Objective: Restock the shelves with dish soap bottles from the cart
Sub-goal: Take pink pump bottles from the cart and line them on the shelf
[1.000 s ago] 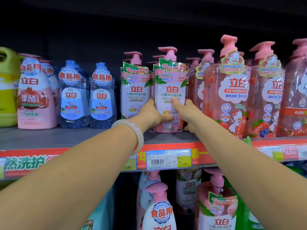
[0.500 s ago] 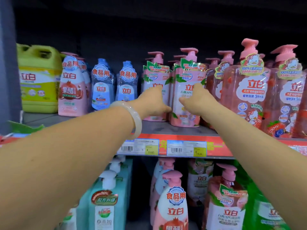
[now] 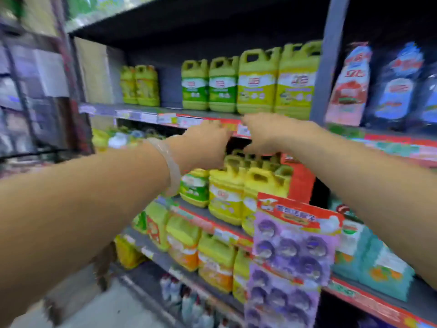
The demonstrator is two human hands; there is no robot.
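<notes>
Nearest the camera, two bare forearms are reaching forward and converging in front of the shelving; the left wrist is wearing a pale translucent bangle point(image 3: 171, 165). The left hand point(image 3: 203, 144) is hanging with fingers loosely bent and holding nothing; the right hand point(image 3: 267, 132) is hovering just beside it, palm down, fingers relaxed and likewise gripping nothing; the two hands are staying apart, with a narrow gap between them. The whole picture is smearing with motion blur, so fine finger detail is hard to tell.

Taking the red-edged price rail point(image 3: 208, 120) as landmark: both hands are floating in front of it, not touching any bottle. Just below the rail and under the hands, yellow dish soap jugs point(image 3: 227, 197) are standing upright, long axis vertical, handles on top, labels facing outward toward the aisle. Lower than the rail and to the right, a purple blister card point(image 3: 290, 254) of round pieces is hanging in front of the shelves.

Directly above the rail, beyond the fingertips, green dish soap jugs point(image 3: 257, 84) are standing in a row, upright, handles up, labels facing out; the hands are lying below and in front of them. To the right of the rail, past a grey upright post point(image 3: 324, 67), a pink bottle point(image 3: 350, 86) and blue bottles point(image 3: 399, 88) are standing upright too. Left of the rail a dark wire rack point(image 3: 30, 95) is blurring past.
</notes>
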